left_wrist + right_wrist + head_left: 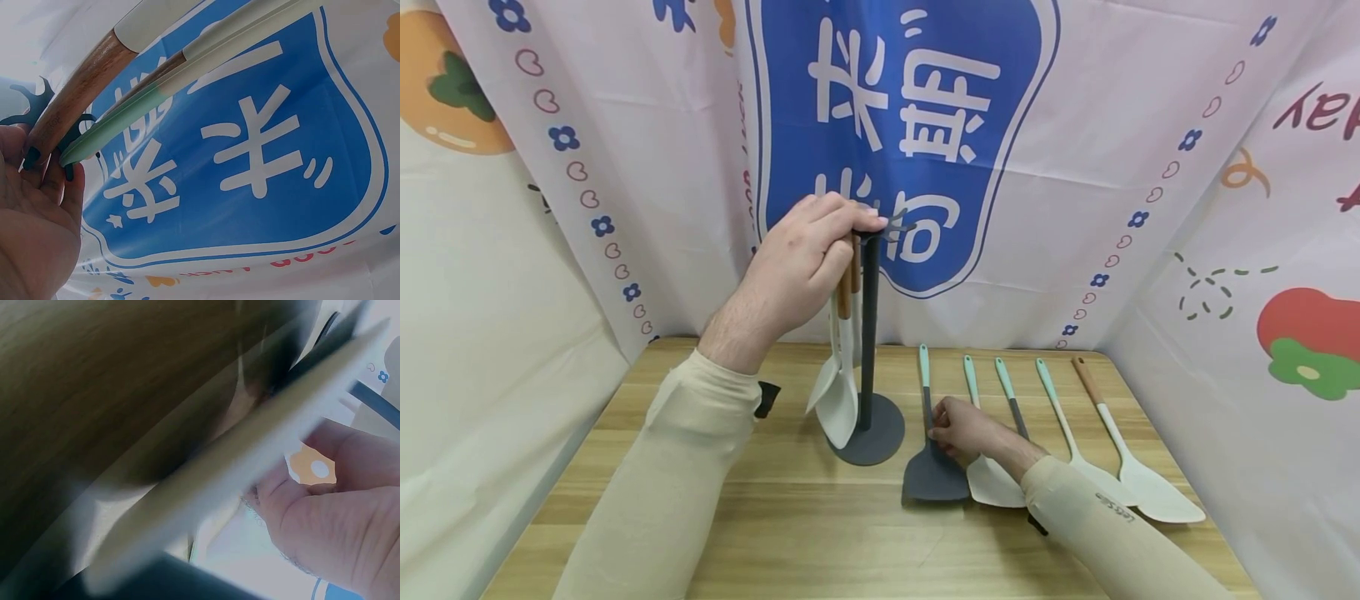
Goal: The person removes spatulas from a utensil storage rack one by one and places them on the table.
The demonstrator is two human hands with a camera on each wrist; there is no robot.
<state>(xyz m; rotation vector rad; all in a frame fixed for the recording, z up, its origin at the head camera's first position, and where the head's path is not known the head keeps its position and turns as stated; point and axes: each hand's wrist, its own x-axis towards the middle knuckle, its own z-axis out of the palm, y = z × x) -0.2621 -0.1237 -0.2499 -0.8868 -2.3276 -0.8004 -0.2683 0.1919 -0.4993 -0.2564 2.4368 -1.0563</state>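
At the centre of the table stands a dark grey utensil rack (pixel 869 333) with a round base and hooks on top. My left hand (pixel 805 250) grips its top among the hooks. White utensils hang there, among them a spoon (pixel 838 412) with a wooden handle (pixel 81 94); a mint handle (pixel 112 125) hangs beside it. To the right of the rack, my right hand (pixel 962 427) pinches the shaft of a dark grey turner (pixel 934 479) with a mint handle. That turner's blade is low over the table. The right wrist view is blurred, with a pale utensil close to the lens.
Right of the dark turner lie a white turner (pixel 996 485), a dark-shafted utensil (pixel 1018 417) partly behind my right arm, another mint-handled white utensil (pixel 1075 446) and a wooden-handled white turner (pixel 1157 492). Printed cloth (pixel 1037 275) hangs behind the wooden table (pixel 820 533).
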